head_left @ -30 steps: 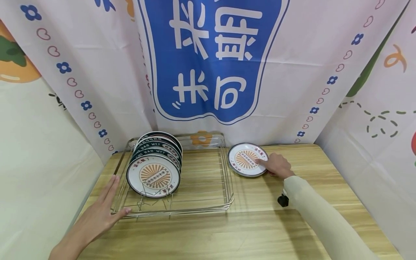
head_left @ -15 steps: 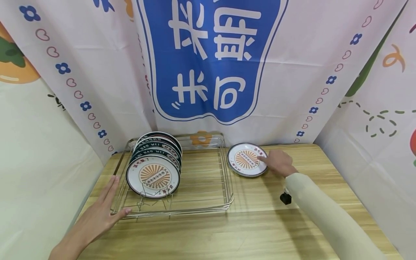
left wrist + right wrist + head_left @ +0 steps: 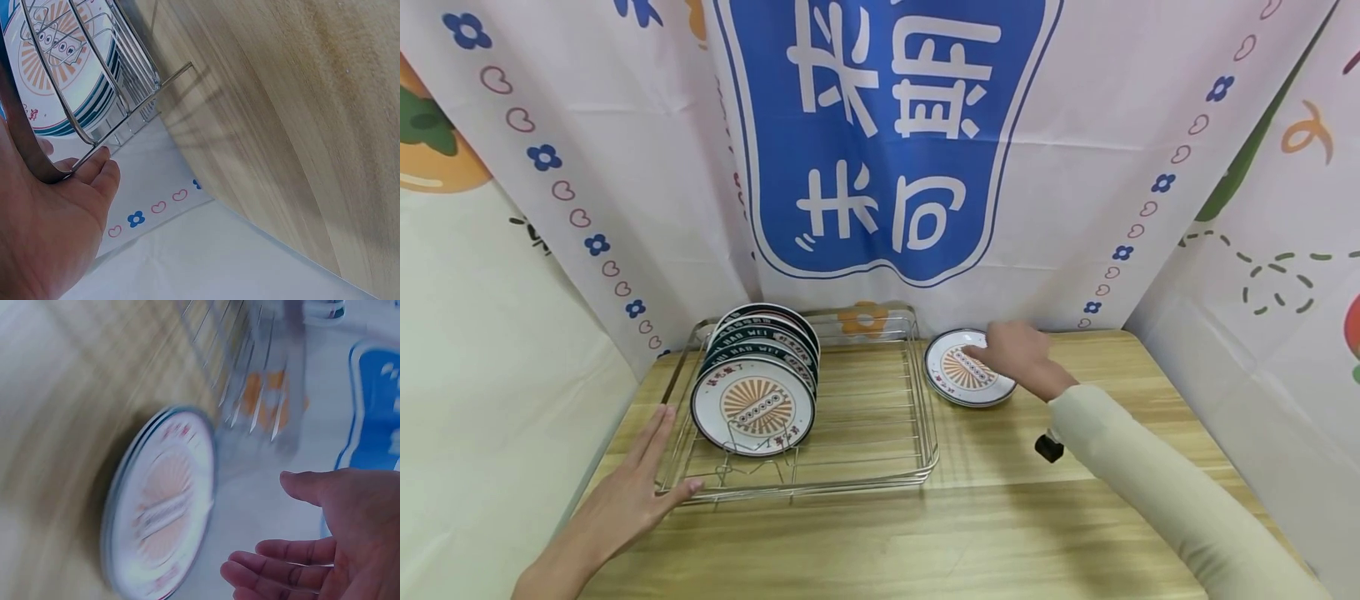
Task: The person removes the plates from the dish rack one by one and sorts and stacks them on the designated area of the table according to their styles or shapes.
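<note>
My left hand point(image 3: 625, 504) rests at the front left corner of a wire dish rack point(image 3: 857, 483), fingers straight along the side and thumb spread over the front rim. In the left wrist view the palm point(image 3: 59, 228) touches the corner wire. Several plates point(image 3: 758, 408) lean in the rack's left part, the front one showing an orange sunburst. Right of the rack, a short stack of white plates point(image 3: 951, 377) with the same print lies flat. Above its right side is my right hand point(image 3: 1022, 357), fingers loosely spread and holding nothing. The right wrist view shows this hand apart from the plates.
A wooden table point(image 3: 925, 542) carries the rack and plates. Printed cloth point(image 3: 1060, 208) hangs close behind the rack, with more cloth at both sides. The rack's right side wires point(image 3: 931, 417) stand close to the plate stack.
My right hand has lifted off the flat plates and shifted slightly left and back over them. The left hand and the racked plates have stayed put.
</note>
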The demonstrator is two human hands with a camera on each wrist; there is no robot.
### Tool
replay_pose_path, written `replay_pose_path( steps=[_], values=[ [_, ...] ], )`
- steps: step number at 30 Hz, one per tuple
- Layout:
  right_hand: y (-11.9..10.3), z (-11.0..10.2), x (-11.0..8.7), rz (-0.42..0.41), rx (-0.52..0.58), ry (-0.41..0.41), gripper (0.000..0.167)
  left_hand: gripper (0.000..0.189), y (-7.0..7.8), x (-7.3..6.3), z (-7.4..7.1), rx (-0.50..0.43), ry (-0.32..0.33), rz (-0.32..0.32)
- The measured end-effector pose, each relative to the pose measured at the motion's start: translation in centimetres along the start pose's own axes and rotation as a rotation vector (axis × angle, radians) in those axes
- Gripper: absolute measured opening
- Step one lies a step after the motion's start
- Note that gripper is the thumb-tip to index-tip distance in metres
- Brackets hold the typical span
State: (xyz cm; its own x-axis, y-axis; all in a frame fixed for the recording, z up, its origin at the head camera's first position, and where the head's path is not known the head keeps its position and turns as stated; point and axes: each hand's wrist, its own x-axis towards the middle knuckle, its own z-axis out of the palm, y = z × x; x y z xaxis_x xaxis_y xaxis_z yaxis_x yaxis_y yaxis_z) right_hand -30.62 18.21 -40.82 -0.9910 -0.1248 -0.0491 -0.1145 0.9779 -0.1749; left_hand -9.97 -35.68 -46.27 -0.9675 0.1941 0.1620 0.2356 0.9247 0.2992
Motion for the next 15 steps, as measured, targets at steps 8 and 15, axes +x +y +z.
replay_pose_path(
  steps=[8, 15],
  values=[
    [-5.6, -2.3, -1.6, -0.213, -0.017, 0.058, 0.049, 0.112, -0.1, -0.1, 0.0, 0.000, -0.012, -0.010],
    [-10.1, -3.6, -2.4, -0.342, -0.006, 0.099, 0.052, 0.112, -0.1, -0.1, -0.1, -0.004, -0.026, -0.028]
  ],
)
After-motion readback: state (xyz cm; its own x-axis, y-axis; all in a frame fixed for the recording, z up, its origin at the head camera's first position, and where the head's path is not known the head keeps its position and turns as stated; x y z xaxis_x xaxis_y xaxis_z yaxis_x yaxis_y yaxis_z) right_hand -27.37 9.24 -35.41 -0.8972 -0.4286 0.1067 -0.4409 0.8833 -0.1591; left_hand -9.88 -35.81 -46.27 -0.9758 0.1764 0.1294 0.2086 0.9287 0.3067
